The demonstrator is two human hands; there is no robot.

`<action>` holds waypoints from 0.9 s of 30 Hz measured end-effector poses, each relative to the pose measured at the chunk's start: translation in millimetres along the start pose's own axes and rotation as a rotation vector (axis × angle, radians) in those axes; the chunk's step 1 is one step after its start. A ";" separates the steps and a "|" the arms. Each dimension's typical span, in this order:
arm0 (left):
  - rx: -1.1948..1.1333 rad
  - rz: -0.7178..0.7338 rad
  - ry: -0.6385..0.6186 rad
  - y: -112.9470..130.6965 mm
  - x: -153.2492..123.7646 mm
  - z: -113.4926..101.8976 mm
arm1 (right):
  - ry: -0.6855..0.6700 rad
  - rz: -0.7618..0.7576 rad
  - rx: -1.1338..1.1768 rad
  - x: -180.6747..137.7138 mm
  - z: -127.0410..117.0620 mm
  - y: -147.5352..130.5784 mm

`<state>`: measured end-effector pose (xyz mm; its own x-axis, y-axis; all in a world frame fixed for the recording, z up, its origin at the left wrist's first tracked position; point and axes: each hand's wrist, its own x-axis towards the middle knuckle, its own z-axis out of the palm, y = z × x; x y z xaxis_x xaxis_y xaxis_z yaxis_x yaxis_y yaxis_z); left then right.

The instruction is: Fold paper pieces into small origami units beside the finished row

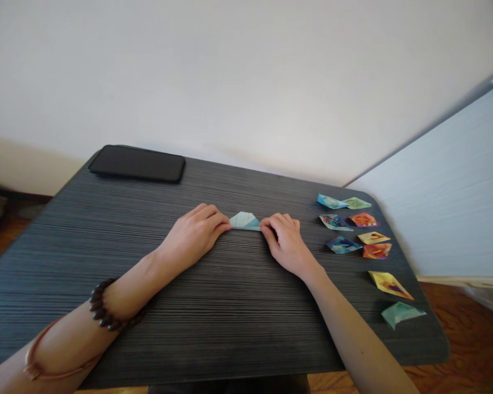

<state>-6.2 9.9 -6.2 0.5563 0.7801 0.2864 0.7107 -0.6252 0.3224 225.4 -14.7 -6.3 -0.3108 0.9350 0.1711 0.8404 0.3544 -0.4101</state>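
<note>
A small folded piece of paper, pale green and blue with a flat-topped shape, lies near the middle of the table. My left hand pinches its left corner between thumb and fingers. At the opposite corner, my right hand holds it in a similar pinch. The paper's straight lower edge runs between the two hands, facing me. Fingertips cover both of its ends.
Several folded paper pieces, among them a yellow one and a green one, lie along the right side of the dark table. A black phone rests at the back left. A white wall rises behind.
</note>
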 end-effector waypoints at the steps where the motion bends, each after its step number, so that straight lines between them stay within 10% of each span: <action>1: 0.004 -0.011 -0.007 0.1 1.3 0.2 | 0.008 0.015 -0.010 0.4 1.4 -1.8; 27: 0.186 -0.079 -0.095 11.1 3.4 -1.8 | -0.014 0.136 -0.137 15.8 7.4 -7.9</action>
<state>2.8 5.7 0.0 0.5278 0.8306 0.1775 0.8160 -0.5539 0.1655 210.5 -2.6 -7.0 -0.1955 0.9746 0.1093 0.9273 0.2200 -0.3029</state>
